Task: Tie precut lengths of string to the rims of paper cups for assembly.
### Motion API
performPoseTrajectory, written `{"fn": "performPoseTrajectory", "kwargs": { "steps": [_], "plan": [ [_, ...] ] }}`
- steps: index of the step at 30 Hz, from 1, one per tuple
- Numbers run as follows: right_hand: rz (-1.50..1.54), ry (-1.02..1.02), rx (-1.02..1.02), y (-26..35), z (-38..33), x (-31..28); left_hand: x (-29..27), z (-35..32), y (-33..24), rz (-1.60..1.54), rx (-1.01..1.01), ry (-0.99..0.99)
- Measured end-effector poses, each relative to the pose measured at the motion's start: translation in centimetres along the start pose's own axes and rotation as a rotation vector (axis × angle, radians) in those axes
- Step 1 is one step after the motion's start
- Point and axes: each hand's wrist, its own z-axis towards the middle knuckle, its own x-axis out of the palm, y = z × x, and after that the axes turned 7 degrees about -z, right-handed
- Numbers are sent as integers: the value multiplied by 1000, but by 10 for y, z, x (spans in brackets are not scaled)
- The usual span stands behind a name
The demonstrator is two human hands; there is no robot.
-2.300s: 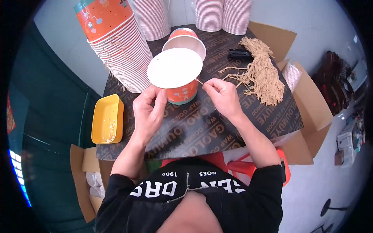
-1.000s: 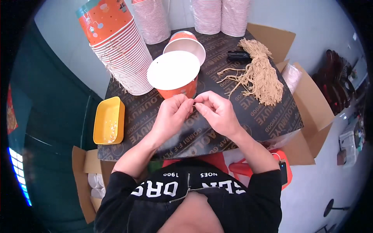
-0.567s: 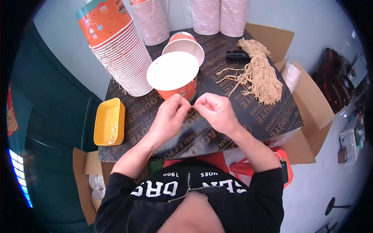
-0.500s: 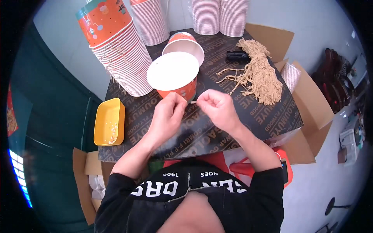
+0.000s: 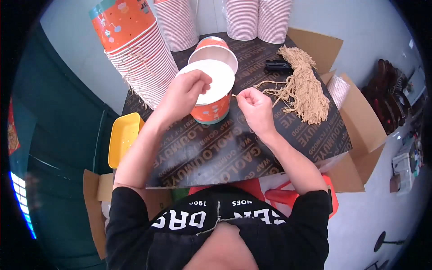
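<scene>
An orange paper bucket (image 5: pixel 211 111) with a teal band at its base stands upright on the dark table, its round white top (image 5: pixel 220 81) facing me. My left hand (image 5: pixel 184 94) is above the left part of that top, fingers curled together; whatever they may hold is hidden. Just right of the bucket, my right hand (image 5: pixel 255 110) is closed in a pinch on a thin tan string, whose short end (image 5: pixel 234 95) pokes out toward the bucket's wall. Behind stands a second bucket (image 5: pixel 215 53), tipped with its white inside showing. A bundle of tan strings (image 5: pixel 303 87) lies to the right.
A tall stack of nested orange buckets (image 5: pixel 139 58) rises at the left, strings hanging from its rims. A yellow tray (image 5: pixel 118 139) sits at the table's left edge. Wrapped stacks of white-rimmed buckets (image 5: pixel 243 20) line the back. A black object (image 5: pixel 278 66) touches the bundle; cardboard boxes (image 5: pixel 355 121) flank the table.
My left hand has risen from in front of the bucket to over its white top. My right hand has shifted slightly right and nearer the string bundle. The bucket has moved a little right.
</scene>
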Motion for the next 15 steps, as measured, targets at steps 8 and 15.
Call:
{"fn": "performPoseTrajectory", "kwargs": {
  "steps": [8, 15],
  "plan": [
    [44, -56, -102, -15, 0, 9, 16, 36, 18, -17, -250, 331],
    [77, -28, -99, -16, 0, 12, 19, 35, 16, -1, -271, 358]
  ]
}}
